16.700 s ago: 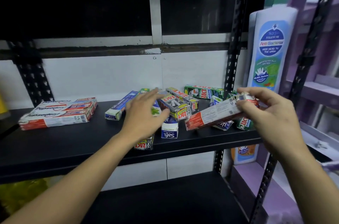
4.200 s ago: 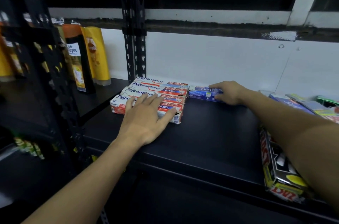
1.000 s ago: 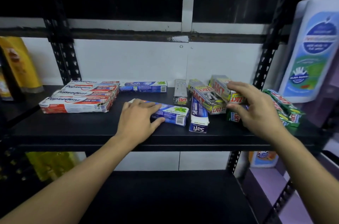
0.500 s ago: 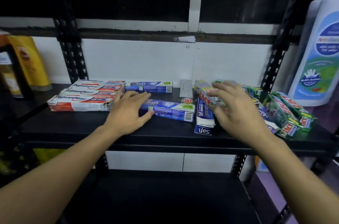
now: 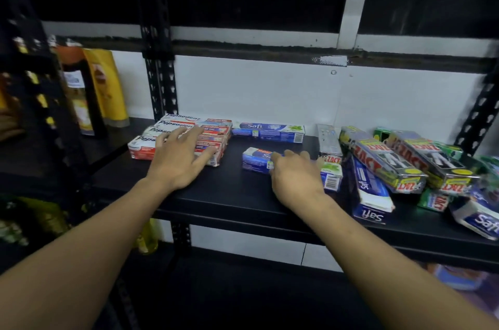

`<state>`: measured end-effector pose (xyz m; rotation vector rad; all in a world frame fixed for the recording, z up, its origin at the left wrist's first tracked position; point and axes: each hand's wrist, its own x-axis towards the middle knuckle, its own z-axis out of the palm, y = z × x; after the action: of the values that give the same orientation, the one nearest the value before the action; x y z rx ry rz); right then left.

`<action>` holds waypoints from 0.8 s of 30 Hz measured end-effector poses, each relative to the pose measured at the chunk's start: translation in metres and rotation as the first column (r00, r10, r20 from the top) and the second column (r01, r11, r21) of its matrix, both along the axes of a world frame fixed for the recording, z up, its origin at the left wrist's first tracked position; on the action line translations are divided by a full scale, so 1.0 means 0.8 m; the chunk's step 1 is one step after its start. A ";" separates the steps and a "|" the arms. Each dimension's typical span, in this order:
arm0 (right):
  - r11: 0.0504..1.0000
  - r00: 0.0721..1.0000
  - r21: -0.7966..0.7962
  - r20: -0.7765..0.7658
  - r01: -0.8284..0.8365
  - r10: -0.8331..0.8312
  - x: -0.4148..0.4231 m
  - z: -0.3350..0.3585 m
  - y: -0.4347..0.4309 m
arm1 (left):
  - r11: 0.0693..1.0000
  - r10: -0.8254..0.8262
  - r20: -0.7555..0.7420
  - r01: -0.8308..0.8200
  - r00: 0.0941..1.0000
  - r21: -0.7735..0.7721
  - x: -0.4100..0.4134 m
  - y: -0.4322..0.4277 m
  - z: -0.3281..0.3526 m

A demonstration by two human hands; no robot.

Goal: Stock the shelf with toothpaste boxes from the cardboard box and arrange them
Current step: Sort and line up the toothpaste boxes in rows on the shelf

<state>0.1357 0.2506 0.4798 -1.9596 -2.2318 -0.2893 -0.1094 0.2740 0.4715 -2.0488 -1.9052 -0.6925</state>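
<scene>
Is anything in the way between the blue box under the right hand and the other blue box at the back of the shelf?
Nothing visible. Only bare black shelf lies between the front blue box under the right hand and the back blue box.

The left hand [image 5: 179,159] lay flat, fingers spread, on the stacked Pepsodent boxes [image 5: 213,131] on the shelf [image 5: 237,194]. The right hand [image 5: 295,177] rested on a blue Safi box [image 5: 255,158] — Zact boxes [image 5: 383,165] lay jumbled further right.

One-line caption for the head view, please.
Left hand rests on the Pepsodent stack; right hand rests on a blue Safi box on the black shelf.
</scene>
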 end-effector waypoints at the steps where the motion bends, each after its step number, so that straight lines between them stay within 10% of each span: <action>1: 1.000 1.000 -0.007 -0.013 -0.002 0.002 -0.009 -0.001 0.006 | 1.000 0.005 0.043 -0.005 0.999 -0.001 -0.002 0.002 -0.003; 24: 0.969 0.979 0.177 -0.082 -0.172 0.189 -0.030 -0.019 0.139 | 0.994 0.030 0.037 -0.026 0.999 -0.110 -0.005 0.011 -0.006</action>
<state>0.1114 0.3620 0.4648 -1.6372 -2.2233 -0.3383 -0.1133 0.2829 0.4664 -2.0833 -2.0313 -0.6391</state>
